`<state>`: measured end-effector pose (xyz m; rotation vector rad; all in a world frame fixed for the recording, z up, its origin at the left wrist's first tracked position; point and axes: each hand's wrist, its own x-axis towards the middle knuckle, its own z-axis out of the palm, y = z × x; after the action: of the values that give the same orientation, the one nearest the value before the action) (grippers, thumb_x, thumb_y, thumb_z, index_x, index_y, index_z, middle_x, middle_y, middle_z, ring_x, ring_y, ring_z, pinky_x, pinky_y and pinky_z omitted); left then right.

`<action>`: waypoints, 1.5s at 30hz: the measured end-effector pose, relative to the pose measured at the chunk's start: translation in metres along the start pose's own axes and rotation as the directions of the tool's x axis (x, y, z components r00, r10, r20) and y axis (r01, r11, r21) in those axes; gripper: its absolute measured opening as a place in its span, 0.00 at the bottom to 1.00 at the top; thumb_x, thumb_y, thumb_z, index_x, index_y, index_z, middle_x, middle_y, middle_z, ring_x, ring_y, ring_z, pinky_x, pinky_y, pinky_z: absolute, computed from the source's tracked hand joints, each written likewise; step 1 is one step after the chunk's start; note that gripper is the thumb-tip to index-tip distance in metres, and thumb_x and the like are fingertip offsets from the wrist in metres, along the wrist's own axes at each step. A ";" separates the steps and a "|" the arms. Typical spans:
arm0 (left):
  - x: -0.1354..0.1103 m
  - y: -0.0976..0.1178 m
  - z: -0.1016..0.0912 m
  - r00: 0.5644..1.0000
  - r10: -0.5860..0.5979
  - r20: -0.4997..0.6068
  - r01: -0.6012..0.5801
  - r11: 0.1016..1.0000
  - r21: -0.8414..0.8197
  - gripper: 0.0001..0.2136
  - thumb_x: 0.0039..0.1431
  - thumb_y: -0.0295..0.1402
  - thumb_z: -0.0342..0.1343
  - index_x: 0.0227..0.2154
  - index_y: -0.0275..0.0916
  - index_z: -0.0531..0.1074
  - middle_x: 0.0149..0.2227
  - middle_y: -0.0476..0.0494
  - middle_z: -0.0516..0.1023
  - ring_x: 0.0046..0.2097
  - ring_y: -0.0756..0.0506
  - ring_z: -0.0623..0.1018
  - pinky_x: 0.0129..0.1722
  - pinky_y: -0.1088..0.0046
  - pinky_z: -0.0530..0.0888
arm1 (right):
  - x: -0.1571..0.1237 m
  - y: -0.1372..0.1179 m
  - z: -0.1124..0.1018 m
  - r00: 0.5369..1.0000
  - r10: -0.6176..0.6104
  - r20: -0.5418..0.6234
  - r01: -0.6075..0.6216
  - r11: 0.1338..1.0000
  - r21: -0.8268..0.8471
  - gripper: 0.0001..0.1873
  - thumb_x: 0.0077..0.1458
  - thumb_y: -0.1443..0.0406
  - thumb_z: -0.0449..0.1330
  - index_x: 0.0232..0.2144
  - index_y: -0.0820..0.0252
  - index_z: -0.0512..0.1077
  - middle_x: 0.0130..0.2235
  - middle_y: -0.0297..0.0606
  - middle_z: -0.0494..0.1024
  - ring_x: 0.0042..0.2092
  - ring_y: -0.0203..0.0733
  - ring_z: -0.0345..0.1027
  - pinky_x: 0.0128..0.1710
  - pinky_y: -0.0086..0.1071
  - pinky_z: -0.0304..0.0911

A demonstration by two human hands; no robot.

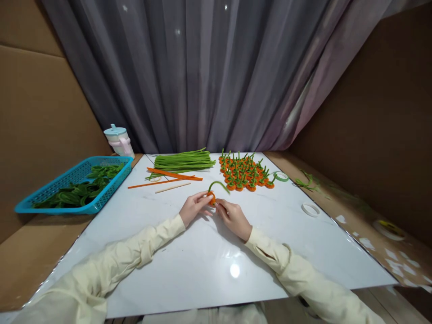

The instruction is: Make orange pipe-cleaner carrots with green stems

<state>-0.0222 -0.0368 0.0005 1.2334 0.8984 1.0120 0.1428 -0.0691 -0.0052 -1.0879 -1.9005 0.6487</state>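
Observation:
Between the fingers of my left hand (pixel 195 207) is a small orange chenille pumpkin (pixel 211 198). A long green pipe cleaner (pixel 220 182) rises from it and curves over to the right. My right hand (pixel 234 218) is closed in a pinch at the pumpkin's lower right side; what its fingertips grip is too small to make out. Beyond my hands, several finished-looking orange pieces with green stems (pixel 251 182) stand in rows. To their left lies a bundle of green pipe cleaners (pixel 182 160), with orange pipe cleaners (pixel 175 174) in front.
A thin wooden stick (pixel 173 187) lies near the orange strips. At the left stand a blue basket (pixel 97 204) of green leaf shapes and a lidded cup (pixel 119 141). Green tape (pixel 281 176) and a white tape roll (pixel 310 209) lie right. Cardboard walls flank the white table (pixel 162 279).

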 end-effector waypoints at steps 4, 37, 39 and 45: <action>-0.001 0.002 0.000 0.993 -0.087 0.075 0.089 0.996 -0.023 0.18 0.45 0.41 0.62 0.33 0.30 0.72 0.28 0.43 0.76 0.27 0.49 0.76 0.23 0.77 0.75 | -0.001 0.001 0.001 0.996 -0.068 0.061 0.074 0.993 -0.092 0.12 0.58 0.63 0.48 0.38 0.59 0.69 0.29 0.40 0.74 0.29 0.40 0.66 0.33 0.32 0.60; -0.004 -0.001 0.002 0.985 -0.078 0.157 0.085 0.996 -0.036 0.19 0.47 0.46 0.59 0.31 0.36 0.60 0.17 0.49 0.74 0.14 0.50 0.72 0.10 0.82 0.64 | 0.008 0.003 0.005 0.948 0.241 0.207 -0.314 0.802 0.508 0.15 0.46 0.56 0.62 0.30 0.63 0.68 0.25 0.33 0.72 0.23 0.31 0.61 0.20 0.26 0.58; -0.005 0.000 0.002 0.985 -0.076 0.158 0.082 0.996 -0.036 0.19 0.47 0.46 0.59 0.31 0.36 0.60 0.17 0.49 0.74 0.14 0.50 0.72 0.10 0.83 0.63 | 0.008 0.002 0.005 0.948 0.247 0.203 -0.318 0.793 0.520 0.15 0.46 0.56 0.62 0.30 0.63 0.69 0.24 0.32 0.71 0.22 0.30 0.60 0.20 0.25 0.58; -0.005 0.002 0.002 0.984 -0.074 0.165 0.080 0.996 -0.035 0.18 0.48 0.44 0.59 0.31 0.36 0.61 0.17 0.49 0.73 0.13 0.50 0.71 0.10 0.82 0.64 | 0.008 0.002 0.005 0.942 0.264 0.206 -0.334 0.758 0.560 0.15 0.45 0.56 0.63 0.30 0.63 0.69 0.23 0.32 0.72 0.22 0.30 0.60 0.19 0.25 0.57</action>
<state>-0.0218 -0.0425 0.0026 1.2185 0.7877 0.8510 0.1369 -0.0615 -0.0060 -0.9524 -1.4494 1.4083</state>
